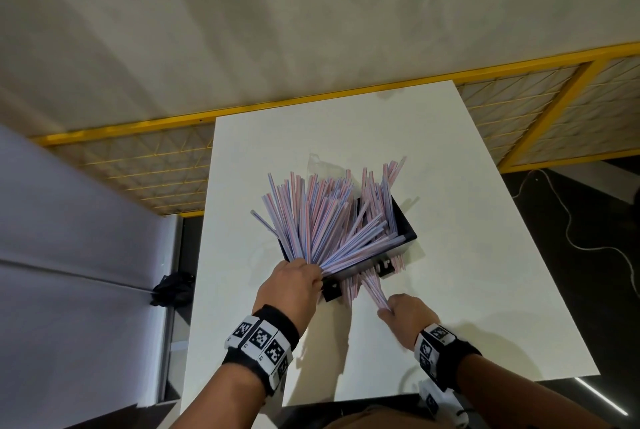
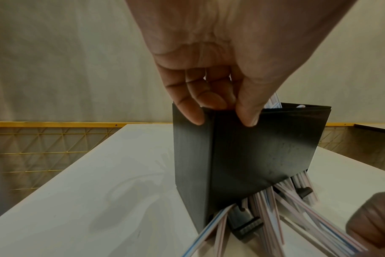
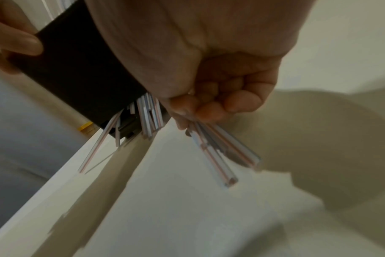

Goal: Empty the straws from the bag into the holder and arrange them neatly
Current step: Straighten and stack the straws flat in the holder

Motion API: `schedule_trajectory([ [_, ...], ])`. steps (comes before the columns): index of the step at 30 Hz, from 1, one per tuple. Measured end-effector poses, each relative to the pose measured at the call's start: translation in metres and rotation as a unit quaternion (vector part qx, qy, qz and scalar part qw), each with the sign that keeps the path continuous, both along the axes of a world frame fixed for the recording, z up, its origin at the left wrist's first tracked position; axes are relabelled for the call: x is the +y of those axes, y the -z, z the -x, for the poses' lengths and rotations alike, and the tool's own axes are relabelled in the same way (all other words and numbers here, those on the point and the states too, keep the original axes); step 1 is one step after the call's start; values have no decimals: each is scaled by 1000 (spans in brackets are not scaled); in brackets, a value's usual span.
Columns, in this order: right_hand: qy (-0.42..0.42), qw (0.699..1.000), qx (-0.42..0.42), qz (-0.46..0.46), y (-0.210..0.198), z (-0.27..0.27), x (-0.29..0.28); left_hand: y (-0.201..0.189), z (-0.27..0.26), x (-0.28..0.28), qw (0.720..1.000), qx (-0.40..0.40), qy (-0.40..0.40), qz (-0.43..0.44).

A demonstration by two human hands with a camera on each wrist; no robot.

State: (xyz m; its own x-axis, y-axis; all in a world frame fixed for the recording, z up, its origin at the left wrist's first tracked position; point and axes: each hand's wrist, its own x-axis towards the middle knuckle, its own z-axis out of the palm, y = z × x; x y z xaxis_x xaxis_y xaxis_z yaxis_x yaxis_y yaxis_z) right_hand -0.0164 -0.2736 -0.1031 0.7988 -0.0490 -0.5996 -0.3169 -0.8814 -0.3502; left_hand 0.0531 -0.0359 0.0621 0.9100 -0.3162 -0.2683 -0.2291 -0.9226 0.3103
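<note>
**Operator:** Status of the holder?

**Technician:** The black straw holder stands at frame centre on the white table; the left hand pinches its near top corner, thumb and fingers curled over the rim; striped straws fan out of the top, and more protrude from the open bottom slot.

**Operator:** And the right hand?

**Technician:** The right hand, lower centre-right, has its fingers closed round a small bundle of straws drawn from that slot; the clear bag lies behind the holder.

**Operator:** Procedure?

**Technician:** Likely: steady the holder; pull the bundle straight, not sideways, to avoid kinking; reinsert from the top; tap ends level.
</note>
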Motion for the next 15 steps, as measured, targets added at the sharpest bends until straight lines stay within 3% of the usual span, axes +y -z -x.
schedule_trajectory([
  [10,-78,994,83,8,-23,26,-29,1,1,1,1000,-11,3,-1],
  [15,-116,990,83,8,-53,38,-49,2,2,2,1000,-12,10,-5],
])
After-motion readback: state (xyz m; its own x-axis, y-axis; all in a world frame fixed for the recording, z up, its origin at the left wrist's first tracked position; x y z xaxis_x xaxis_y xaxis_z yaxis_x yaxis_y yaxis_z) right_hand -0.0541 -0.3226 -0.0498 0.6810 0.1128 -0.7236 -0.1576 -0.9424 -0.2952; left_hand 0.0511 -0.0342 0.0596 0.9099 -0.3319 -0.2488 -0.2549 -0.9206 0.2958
